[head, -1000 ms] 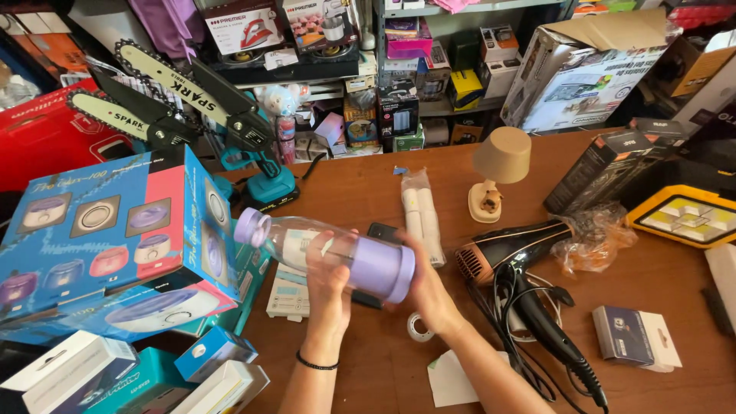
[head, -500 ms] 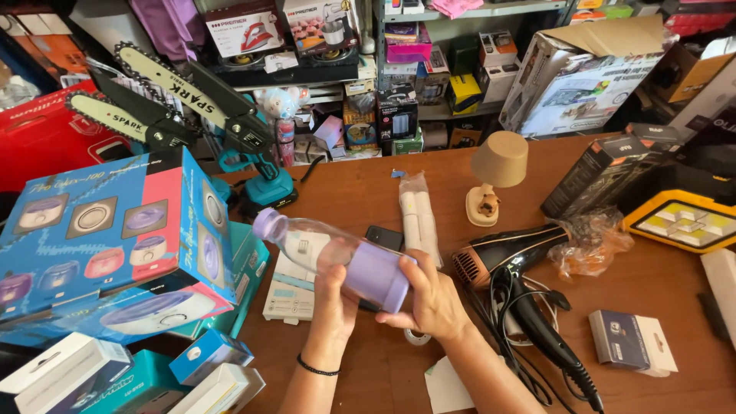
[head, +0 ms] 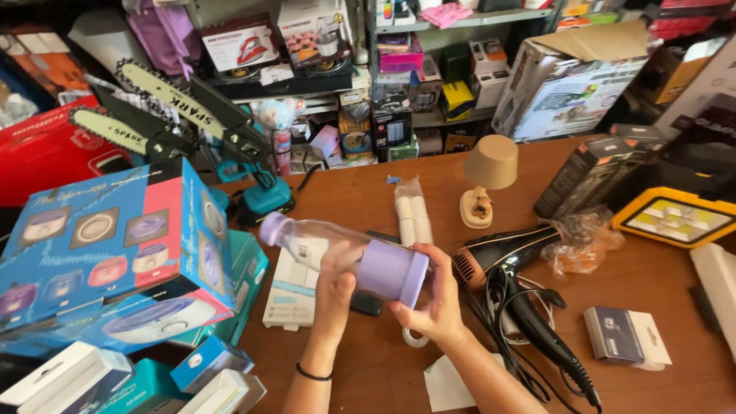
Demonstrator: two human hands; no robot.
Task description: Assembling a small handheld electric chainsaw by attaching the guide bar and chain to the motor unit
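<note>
I hold a clear bottle-shaped blender [head: 337,253] with a lilac cap and lilac base sideways over the brown table [head: 659,307]. My left hand [head: 335,287] grips its clear middle from below. My right hand [head: 433,303] wraps the lilac base end. The cap end points left, toward a big blue and red box [head: 100,253]. Under the bottle lie a dark phone [head: 366,303] and a white flat box [head: 291,291]. A roll of tape [head: 414,337] sits just below my right hand.
A black hair dryer [head: 506,257] with a tangled cord lies right of my hands. A small beige lamp [head: 487,172], a plastic-wrapped white pack [head: 412,211], two chainsaws [head: 184,115], black boxes [head: 590,172], a yellow work light [head: 675,218] and shelves of boxed goods surround the table.
The bottle has turned in my hands and shifted slightly right and down. My right hand moved from behind the base to cupping its end.
</note>
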